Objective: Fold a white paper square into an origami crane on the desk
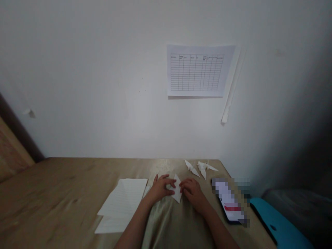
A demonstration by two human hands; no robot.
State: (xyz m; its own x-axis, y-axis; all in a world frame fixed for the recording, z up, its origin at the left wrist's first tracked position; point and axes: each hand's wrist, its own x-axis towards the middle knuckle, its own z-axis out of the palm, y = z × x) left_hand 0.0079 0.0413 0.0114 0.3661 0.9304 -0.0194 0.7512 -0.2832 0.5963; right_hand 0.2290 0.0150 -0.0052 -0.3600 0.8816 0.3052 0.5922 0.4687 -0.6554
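Near left, lined sheets [124, 204] flat on worktop [64, 186]; phone [229, 204] near right. Mid-worktop, left hand [159, 188] and right hand [192, 192] at folded paper [177, 193], each grip pinched shut on an edge. Best to square corners, then press crease flat. Farther right, paper cranes [201, 167]; beyond, chart [197, 71] on wall.

Brown table [64, 193] bearing a stack of lined sheets [121, 204] at left, two folded paper cranes [201, 167] at the far edge, and a phone [229, 204] beside a blue object [277, 224] at right. On the wall [90, 86] hang a printed grid sheet [197, 71] and a slanted white strip [232, 91].
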